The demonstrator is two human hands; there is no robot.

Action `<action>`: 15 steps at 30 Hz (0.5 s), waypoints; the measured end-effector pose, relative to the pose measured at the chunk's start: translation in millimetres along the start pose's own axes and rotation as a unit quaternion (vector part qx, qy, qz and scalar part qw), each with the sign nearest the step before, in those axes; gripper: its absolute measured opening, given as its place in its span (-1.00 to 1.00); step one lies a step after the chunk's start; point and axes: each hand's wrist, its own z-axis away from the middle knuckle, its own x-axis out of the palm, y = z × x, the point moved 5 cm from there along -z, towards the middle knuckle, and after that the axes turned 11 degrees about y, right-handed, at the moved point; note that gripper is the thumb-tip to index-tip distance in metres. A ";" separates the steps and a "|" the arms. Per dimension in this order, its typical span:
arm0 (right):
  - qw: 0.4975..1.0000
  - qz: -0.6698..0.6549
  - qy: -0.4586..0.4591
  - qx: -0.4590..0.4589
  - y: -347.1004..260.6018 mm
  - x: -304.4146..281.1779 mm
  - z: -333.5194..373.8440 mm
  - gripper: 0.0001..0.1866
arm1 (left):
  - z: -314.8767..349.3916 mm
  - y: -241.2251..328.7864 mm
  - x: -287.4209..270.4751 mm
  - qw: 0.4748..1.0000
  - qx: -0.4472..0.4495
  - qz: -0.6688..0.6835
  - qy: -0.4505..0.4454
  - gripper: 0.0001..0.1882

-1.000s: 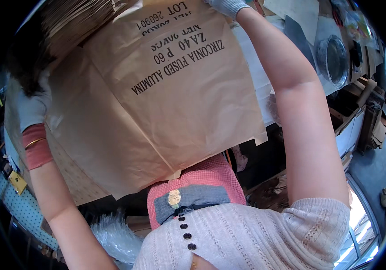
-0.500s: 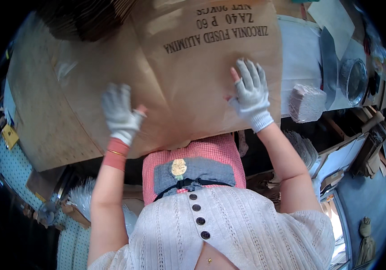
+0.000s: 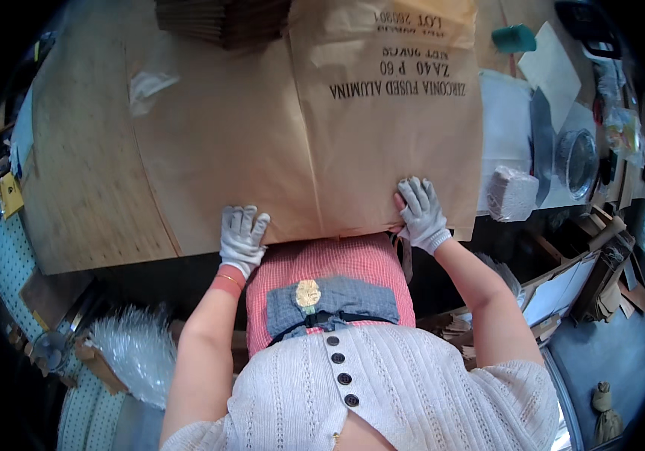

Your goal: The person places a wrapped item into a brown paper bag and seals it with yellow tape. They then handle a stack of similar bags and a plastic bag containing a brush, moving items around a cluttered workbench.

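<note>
A large brown paper sack [image 3: 239, 150] with dark printing lies spread over the table, a lengthwise crease down its middle. My left hand [image 3: 243, 239], in a white glove, rests at the near edge of the paper, its fingers stretched out on top. Farther right, my right hand [image 3: 421, 214] wears the same kind of glove with some fingertips bare. Its fingers lie flat on the paper close to the near right corner, and its thumb side is against the sheet. Neither hand visibly grasps anything.
A dark pleated brown paper stack [image 3: 224, 22] sits on the sack's far side. Wooden board [image 3: 81, 188] shows at left. To the right are a plastic-wrapped pinkish block [image 3: 512, 194], a roll of clear tape [image 3: 576, 164] and a green cylinder [image 3: 514, 38]. Clear plastic bundles [image 3: 133, 349] stand lower left.
Both hands have slid toward me over the paper, down to its near edge. My left hand has also moved right, closer to my body. The view has shifted slightly.
</note>
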 end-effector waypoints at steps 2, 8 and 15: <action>1.000 0.011 0.005 0.007 3.3 -3.9 1.2 -0.15 | -14.2 4.3 -6.7 0.999 -0.003 -0.003 -0.054 -0.06; 1.000 -0.011 0.001 -0.011 9.5 -15.6 -10.3 -0.06 | -88.6 51.8 -43.5 0.943 -0.140 -0.087 -0.288 -0.02; 0.993 -0.108 0.006 0.040 9.7 -48.7 -23.5 0.09 | -304.6 72.0 -9.4 0.999 -0.049 0.023 0.000 -0.05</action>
